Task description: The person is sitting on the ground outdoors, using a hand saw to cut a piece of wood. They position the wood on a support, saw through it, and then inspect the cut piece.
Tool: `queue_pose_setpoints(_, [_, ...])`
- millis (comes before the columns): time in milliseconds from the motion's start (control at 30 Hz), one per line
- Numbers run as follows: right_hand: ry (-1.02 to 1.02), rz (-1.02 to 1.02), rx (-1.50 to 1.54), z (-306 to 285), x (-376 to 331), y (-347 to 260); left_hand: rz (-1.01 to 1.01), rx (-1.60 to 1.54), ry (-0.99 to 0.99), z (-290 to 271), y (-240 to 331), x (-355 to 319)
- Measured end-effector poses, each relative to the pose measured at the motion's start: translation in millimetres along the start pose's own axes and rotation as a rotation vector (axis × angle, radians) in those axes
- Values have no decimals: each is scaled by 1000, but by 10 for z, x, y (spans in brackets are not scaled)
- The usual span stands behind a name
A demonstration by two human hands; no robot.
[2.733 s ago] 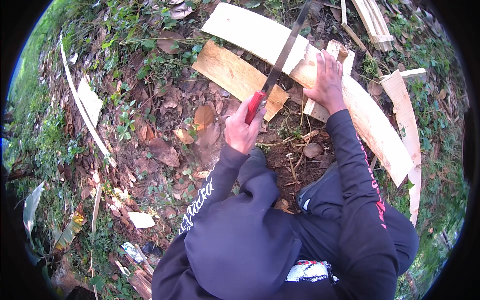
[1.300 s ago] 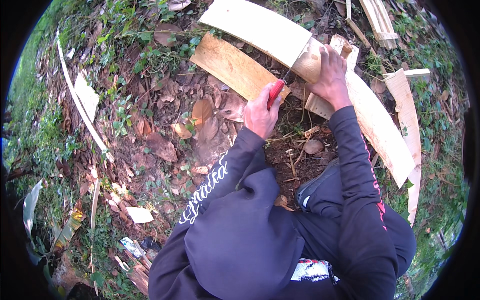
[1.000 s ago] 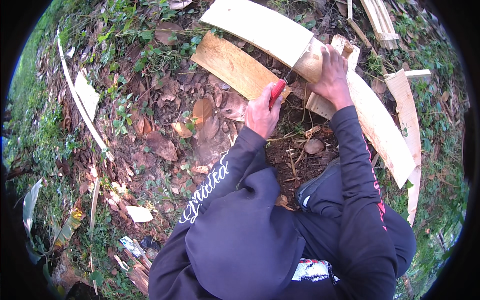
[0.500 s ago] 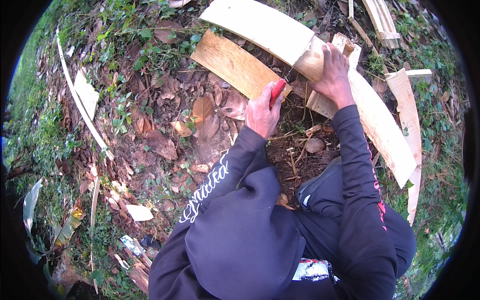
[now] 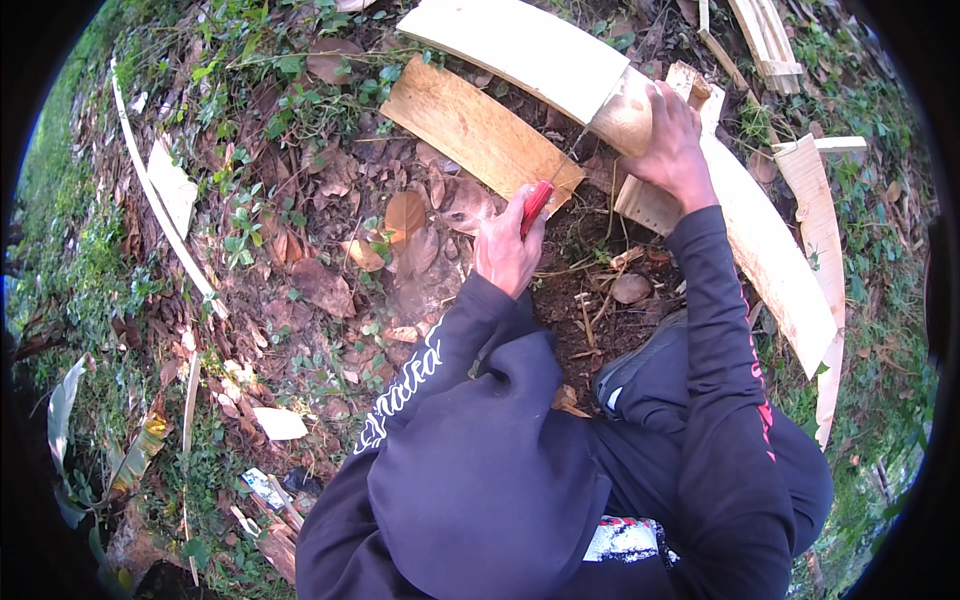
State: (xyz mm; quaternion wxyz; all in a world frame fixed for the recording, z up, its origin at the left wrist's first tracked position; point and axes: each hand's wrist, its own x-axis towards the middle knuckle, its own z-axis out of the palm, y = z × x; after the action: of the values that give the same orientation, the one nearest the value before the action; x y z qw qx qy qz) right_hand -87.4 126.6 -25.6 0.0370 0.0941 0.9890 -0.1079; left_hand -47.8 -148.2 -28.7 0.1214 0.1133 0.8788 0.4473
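Two hands occupied: your left hand [image 5: 511, 245] clenches the red handle [image 5: 537, 207] of a thin metal blade [image 5: 573, 148]; your right hand [image 5: 674, 155] grips the long, pale wooden board [image 5: 520, 46] lying ahead. A crosswise line [image 5: 609, 95] suggests cutting begun, severing apparently left.

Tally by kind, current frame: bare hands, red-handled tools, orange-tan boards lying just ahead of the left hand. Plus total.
Bare hands: 2 (left hand, right hand)
Red-handled tool: 1, in the left hand's grip
Orange-tan board: 1
Total: 4
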Motion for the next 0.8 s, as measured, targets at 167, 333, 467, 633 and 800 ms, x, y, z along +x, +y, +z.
queue_pose_setpoints(167, [-16, 16, 8, -5, 7, 18, 17, -17, -42, -243, -20, -194])
queue_pose_setpoints(333, [-56, 23, 20, -52, 26, 36, -6, 96, -89, -455, -158, -445])
queue_pose_setpoints(467, [-74, 35, 6, -70, 46, 31, -59, 57, -119, -598, -281, -682])
queue_pose_setpoints(633, [-66, 24, 39, -39, 56, 67, -103, 113, -174, -827, -424, -1013])
queue_pose_setpoints(800, [-54, -15, 60, -38, 52, 108, -178, 193, -235, -1190, -609, -1478])
